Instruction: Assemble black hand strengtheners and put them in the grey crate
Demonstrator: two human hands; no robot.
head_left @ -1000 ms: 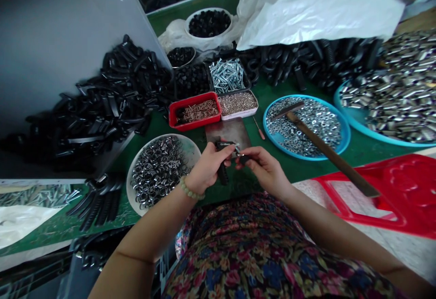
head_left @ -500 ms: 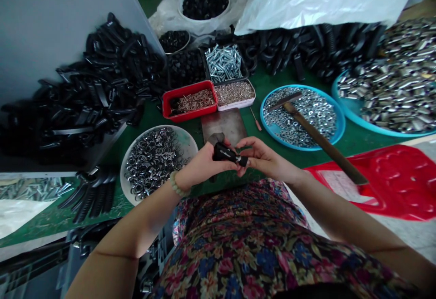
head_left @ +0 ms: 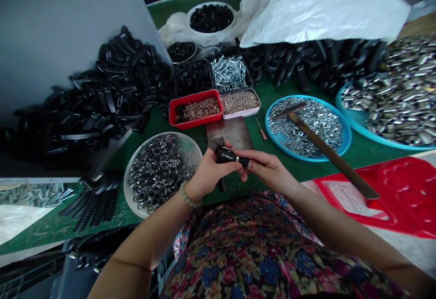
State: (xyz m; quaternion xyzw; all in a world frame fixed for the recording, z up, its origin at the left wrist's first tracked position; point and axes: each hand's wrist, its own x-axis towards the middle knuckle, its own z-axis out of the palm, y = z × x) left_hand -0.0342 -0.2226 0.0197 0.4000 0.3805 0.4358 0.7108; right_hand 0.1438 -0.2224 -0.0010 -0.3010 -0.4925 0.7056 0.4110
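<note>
Black part [head_left: 225,155], in the head view, is sitting above the tabletop [head_left: 272,92]; our left fingers [head_left: 229,168] are gripping its body, our right fingers [head_left: 257,155] pinching its end. A silver band [head_left: 237,159] is already showing there; what remains, we cannot tell. Our right fingers, more spread earlier, are now gathering closer.

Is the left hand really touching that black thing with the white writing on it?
Touching. The head view shows it: the left hand grips the black piece, with the thumb lying right along its near side.
</note>
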